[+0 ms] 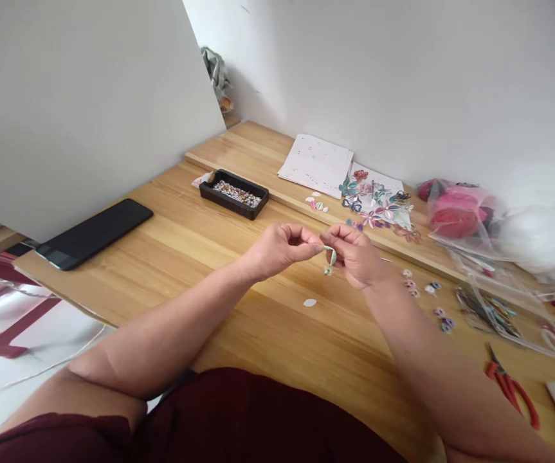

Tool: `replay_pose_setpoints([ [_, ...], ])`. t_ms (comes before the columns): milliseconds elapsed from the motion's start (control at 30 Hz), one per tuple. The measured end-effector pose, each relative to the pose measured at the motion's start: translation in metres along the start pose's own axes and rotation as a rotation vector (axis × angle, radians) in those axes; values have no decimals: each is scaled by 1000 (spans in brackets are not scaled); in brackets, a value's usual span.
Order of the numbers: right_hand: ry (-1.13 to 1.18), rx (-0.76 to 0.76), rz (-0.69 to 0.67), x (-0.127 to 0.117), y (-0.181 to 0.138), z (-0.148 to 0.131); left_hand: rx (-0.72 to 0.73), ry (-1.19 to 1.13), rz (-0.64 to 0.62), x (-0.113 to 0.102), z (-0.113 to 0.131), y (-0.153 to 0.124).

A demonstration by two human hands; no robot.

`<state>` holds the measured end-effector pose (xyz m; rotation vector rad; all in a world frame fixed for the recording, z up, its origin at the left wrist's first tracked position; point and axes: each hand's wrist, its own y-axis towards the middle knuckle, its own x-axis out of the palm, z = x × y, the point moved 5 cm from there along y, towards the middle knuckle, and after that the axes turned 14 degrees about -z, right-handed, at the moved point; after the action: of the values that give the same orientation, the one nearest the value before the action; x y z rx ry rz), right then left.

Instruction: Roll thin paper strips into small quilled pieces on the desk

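Note:
My left hand [281, 247] and my right hand [355, 254] meet above the middle of the wooden table [209, 283]. Both are closed in a pinch on a small pale green petal piece [332, 254] held between their fingertips. A tiny bead-like bit [327, 271] lies on the table just below it. A small white oval piece [310, 302] lies nearer to me. Several coloured wire flowers [378, 204] lie on a white sheet beyond my hands.
A black tray of beads [233, 193] and a black phone [94, 233] sit at the left. White paper sheets [316, 164] lie at the back. Plastic bags with pink material [460, 215], small pieces [426, 292] and red pliers [511, 386] are at the right.

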<state>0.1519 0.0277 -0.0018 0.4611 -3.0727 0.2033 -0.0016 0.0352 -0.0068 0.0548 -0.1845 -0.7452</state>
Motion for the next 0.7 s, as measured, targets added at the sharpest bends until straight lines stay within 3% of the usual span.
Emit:
replay_pose_setpoints([
  [167,294,92,-52,12,-16,28,25,-139,107,-5,2,1],
  [333,366,118,-52,24,-33,36,32,-162,225,-11,-3,2],
  [433,209,51,-19,27,-42,27,19,-81,266,-15,-4,1],
  [533,-137,-74,13,29,-49,2,-35,74,250,-15,-4,0],
  [600,-340,-161,38,28,-51,-17,-74,156,175,-11,-5,1],
  [700,-435,-233,67,22,-42,-37,-81,190,29,-2,-5,1],
])
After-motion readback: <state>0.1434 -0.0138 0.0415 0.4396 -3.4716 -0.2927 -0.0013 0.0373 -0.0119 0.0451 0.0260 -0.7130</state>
